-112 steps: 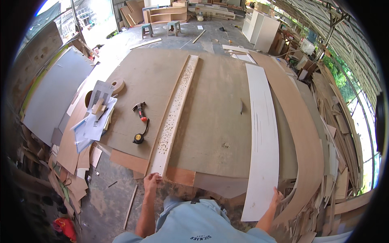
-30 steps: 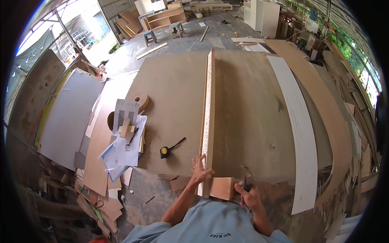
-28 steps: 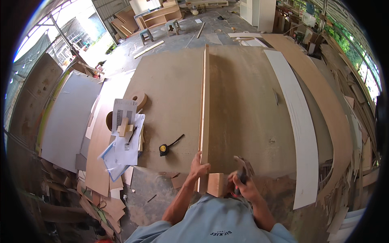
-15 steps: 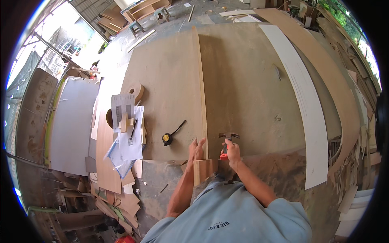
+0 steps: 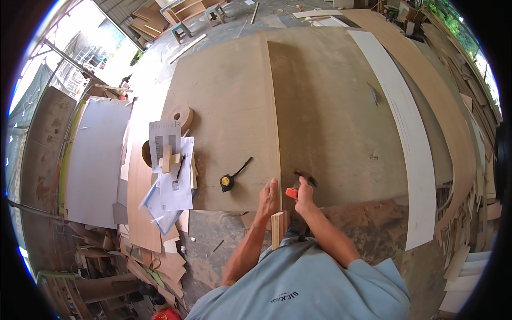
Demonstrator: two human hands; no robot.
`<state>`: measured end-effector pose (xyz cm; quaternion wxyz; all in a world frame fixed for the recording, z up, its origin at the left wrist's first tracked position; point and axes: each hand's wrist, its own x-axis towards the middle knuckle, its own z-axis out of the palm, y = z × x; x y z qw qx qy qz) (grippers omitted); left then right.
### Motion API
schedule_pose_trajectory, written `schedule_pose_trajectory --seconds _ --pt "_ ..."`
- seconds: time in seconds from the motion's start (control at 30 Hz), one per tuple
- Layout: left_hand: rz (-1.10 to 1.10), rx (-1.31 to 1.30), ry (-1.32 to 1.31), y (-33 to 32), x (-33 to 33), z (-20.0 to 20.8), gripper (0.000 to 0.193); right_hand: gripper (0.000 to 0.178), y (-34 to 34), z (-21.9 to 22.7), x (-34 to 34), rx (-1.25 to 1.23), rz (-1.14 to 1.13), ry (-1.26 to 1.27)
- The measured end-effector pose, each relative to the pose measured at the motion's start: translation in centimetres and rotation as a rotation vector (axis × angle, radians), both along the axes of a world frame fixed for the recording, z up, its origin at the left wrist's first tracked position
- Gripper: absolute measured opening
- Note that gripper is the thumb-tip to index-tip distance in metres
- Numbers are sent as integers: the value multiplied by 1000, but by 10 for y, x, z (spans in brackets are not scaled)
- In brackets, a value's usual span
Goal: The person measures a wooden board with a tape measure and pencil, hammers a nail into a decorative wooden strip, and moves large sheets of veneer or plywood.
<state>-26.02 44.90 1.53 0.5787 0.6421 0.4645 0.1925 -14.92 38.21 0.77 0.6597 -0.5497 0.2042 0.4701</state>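
Observation:
A long, thin wooden board (image 5: 271,90) runs away from me across a broad brown sheet (image 5: 224,96), its narrow edge upward. My left hand (image 5: 269,198) lies along the board's left side near its close end, fingers straight and together. To the right of the board, my right hand (image 5: 303,196) is closed around a claw hammer (image 5: 305,177). The hammer's dark head is slightly blurred, and its red grip end points left, toward the board. Just below my left hand, a short wooden block (image 5: 277,226) juts past the sheet's near edge.
A tape measure (image 5: 226,183) lies left of my hands. Further left are papers (image 5: 176,186), a wooden piece (image 5: 168,159) and a tape roll (image 5: 183,118). A white strip (image 5: 397,117) lies on the right; offcuts (image 5: 165,266) litter the floor lower left.
My left hand has straightened against the board's side. The hammer has turned in my right hand, its red end swinging up and left. The block now shows a narrower face. The view shifted slightly.

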Motion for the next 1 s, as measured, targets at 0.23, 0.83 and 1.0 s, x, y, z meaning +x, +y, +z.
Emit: schedule_pose_trajectory --seconds 0.23,0.83,1.0 --pt "3 45 -9 5 -6 -18 60 25 0 -14 -15 52 193 -69" --pt "-70 130 123 12 -5 -1 61 30 -12 -2 -28 45 243 -178" --pt "-40 160 94 14 -12 -13 61 25 -4 2 -17 138 77 -7"
